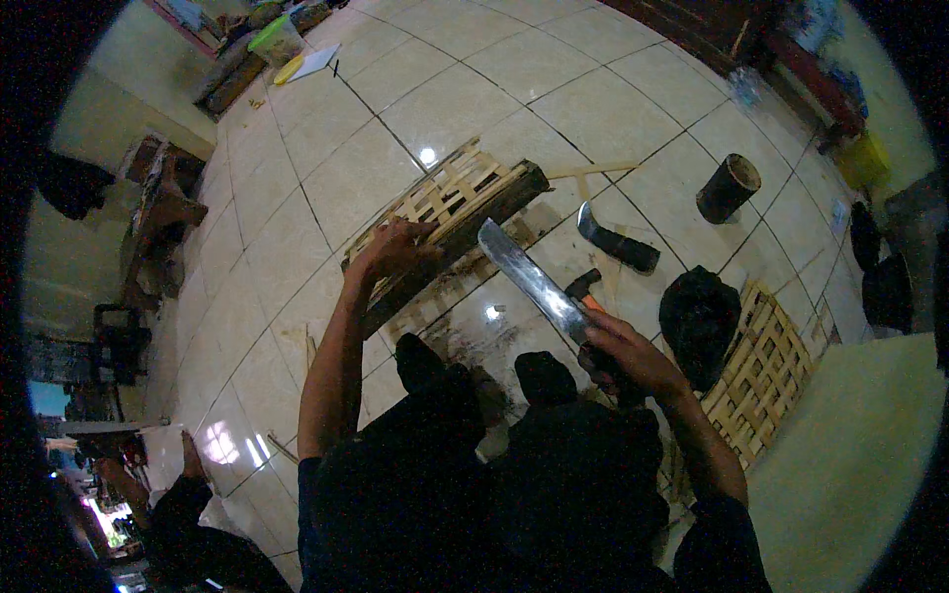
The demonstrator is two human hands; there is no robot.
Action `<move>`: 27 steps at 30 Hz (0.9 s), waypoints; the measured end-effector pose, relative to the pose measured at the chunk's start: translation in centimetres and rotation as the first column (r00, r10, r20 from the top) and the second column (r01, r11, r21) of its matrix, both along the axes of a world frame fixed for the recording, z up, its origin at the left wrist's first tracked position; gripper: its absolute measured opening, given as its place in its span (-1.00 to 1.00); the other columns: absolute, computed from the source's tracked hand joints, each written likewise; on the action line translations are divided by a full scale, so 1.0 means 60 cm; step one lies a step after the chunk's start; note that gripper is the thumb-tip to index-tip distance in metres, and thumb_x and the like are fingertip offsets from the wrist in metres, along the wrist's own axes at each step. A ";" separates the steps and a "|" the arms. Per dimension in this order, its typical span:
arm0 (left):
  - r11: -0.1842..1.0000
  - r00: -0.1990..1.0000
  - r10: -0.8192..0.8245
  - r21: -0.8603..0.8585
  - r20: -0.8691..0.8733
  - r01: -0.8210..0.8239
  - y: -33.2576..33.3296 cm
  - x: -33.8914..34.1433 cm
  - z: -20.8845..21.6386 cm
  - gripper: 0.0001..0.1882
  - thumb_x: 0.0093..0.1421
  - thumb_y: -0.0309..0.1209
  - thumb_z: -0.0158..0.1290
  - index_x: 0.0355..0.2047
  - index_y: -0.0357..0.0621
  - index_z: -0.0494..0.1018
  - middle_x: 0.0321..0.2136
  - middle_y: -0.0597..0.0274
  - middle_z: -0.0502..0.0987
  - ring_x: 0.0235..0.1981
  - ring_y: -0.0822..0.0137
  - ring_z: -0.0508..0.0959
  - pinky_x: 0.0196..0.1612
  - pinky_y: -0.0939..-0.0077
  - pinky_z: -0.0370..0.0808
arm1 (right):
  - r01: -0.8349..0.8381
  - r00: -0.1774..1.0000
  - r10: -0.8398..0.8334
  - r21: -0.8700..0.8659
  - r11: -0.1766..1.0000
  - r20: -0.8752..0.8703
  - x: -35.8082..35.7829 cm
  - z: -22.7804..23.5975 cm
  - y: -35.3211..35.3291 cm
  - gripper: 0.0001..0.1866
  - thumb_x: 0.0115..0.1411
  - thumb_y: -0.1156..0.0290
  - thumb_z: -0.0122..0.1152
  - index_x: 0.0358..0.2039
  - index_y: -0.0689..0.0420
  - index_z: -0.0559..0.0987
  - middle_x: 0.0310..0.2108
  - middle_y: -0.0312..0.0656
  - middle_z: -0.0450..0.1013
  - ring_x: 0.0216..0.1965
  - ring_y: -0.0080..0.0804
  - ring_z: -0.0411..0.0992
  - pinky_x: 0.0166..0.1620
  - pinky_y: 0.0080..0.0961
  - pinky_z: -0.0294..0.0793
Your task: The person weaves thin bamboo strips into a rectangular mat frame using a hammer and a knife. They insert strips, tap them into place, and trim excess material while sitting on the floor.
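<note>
My left hand (400, 245) grips the near side of a woven bamboo piece (460, 193), pale strips edged by a dark bamboo pole, raised at a slant off the floor. In my right hand (633, 358) is a machete (534, 284), held by its dark handle. Its broad blade points up and left, and the tip is near the pole. Partly hidden behind the blade lies a hammer (585, 287) with some orange on its handle. Farther off is a hooked blade (593, 225) with a thick dark handle.
A dark hollow cylinder (729, 188) stands to the right. Nearer are a black plastic bag (697, 321) and another woven bamboo panel (761, 376). Dark dirt marks the tiles (474, 341) before my feet. Another person's leg (191, 460) shows at lower left.
</note>
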State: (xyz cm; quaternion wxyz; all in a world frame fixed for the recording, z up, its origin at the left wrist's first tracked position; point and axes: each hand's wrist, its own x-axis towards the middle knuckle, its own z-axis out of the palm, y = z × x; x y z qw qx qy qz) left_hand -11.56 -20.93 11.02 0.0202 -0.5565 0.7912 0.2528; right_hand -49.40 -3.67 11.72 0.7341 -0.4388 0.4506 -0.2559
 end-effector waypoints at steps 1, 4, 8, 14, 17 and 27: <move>1.000 0.999 0.007 0.000 0.043 -0.007 0.006 0.004 0.003 -0.37 0.10 0.03 0.13 0.14 0.05 0.38 -0.12 0.03 0.53 0.02 0.03 0.37 0.13 -0.09 0.12 | -0.003 1.000 0.003 -0.009 1.000 -0.026 0.006 -0.014 -0.005 -0.56 0.34 0.22 -0.06 0.17 0.08 0.23 -0.52 -0.31 0.31 -0.63 -0.62 0.24 -0.61 -0.66 0.28; 1.000 0.997 -0.021 0.007 0.072 0.021 0.006 0.008 -0.010 -0.39 0.11 -0.02 0.14 0.13 0.04 0.38 -0.11 0.00 0.53 0.05 0.04 0.37 0.14 -0.08 0.11 | -0.078 0.991 0.048 -0.239 0.968 -0.128 0.014 -0.083 -0.016 -0.55 0.34 0.20 -0.06 0.17 0.07 0.22 -0.52 -0.31 0.31 -0.63 -0.62 0.25 -0.62 -0.65 0.28; 0.995 0.896 0.098 0.029 -0.434 -0.095 0.085 -0.032 0.050 -0.41 0.10 -0.08 0.16 0.13 0.03 0.39 -0.09 0.01 0.50 0.02 0.06 0.38 0.13 0.03 0.18 | -0.254 0.961 0.125 -0.617 0.745 -0.246 -0.005 -0.169 -0.024 -0.56 0.34 0.19 -0.08 0.17 0.06 0.22 -0.52 -0.32 0.31 -0.63 -0.62 0.25 -0.62 -0.66 0.28; 0.981 0.970 0.140 -0.109 -0.198 -0.163 0.102 -0.043 0.054 -0.42 0.08 -0.12 0.19 0.11 0.02 0.40 -0.13 0.00 0.50 0.01 0.04 0.39 0.03 0.07 0.33 | -0.139 0.988 0.118 -0.240 0.961 -0.097 0.009 -0.134 -0.011 -0.59 0.34 0.19 -0.08 0.14 0.05 0.24 -0.54 -0.32 0.31 -0.64 -0.63 0.23 -0.63 -0.66 0.25; 0.987 0.988 0.067 -0.136 -0.137 -0.085 0.091 -0.044 0.040 -0.43 0.06 -0.10 0.19 0.07 0.02 0.42 -0.20 0.03 0.53 -0.01 0.02 0.39 0.02 0.06 0.32 | -0.175 0.982 0.149 -0.276 0.945 -0.114 0.003 -0.139 -0.010 -0.60 0.34 0.20 -0.09 0.13 0.05 0.25 -0.54 -0.33 0.32 -0.65 -0.64 0.23 -0.63 -0.67 0.24; 0.994 0.989 -0.005 -0.106 0.147 0.021 0.075 -0.032 -0.120 -0.57 0.00 -0.18 0.19 -0.10 0.06 0.43 -0.26 0.19 0.52 -0.02 0.04 0.35 0.03 -0.08 0.21 | -0.075 0.994 0.090 0.222 0.972 -0.059 0.021 -0.038 -0.009 -0.64 0.33 0.18 -0.08 0.05 0.09 0.35 -0.50 -0.34 0.35 -0.63 -0.65 0.24 -0.59 -0.69 0.25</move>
